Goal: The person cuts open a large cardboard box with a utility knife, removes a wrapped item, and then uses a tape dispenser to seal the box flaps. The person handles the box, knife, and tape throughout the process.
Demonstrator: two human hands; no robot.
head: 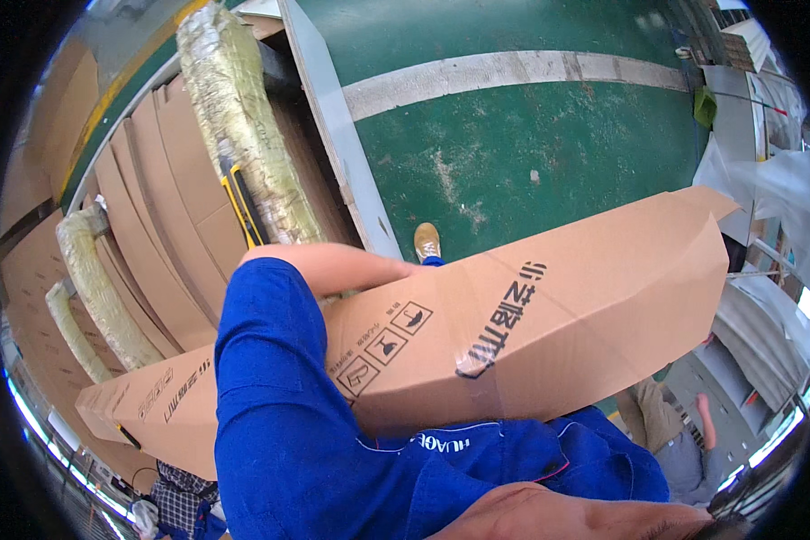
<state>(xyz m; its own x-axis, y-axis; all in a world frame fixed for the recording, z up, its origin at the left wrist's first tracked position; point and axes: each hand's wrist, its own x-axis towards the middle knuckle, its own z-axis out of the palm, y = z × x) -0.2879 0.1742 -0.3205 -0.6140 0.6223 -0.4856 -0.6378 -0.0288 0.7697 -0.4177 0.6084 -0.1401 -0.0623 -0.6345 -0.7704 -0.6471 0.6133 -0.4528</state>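
Note:
A long brown cardboard box point(580, 290) spans the view in front of my chest, tilted from lower left to upper right. Black printing and handling symbols mark its sides, and clear tape crosses it. My left arm in a blue sleeve reaches over it, and my left hand point(408, 268) holds its far edge, the fingers hidden behind the cardboard. My right hand is out of view; only the right shoulder and sleeve show below the box. Beyond my left forearm, a yellow and black utility knife point(250, 209) rests on a rack bar point(250, 115) padded with yellowish wrapping.
Flat cardboard point(169, 175) stands between more padded bars point(108, 290) at left. A pale board point(337, 128) edges the rack. My shoe point(427, 240) is on the green floor point(513, 148). Another person point(682, 459) is at lower right, near plastic-covered panels point(763, 324).

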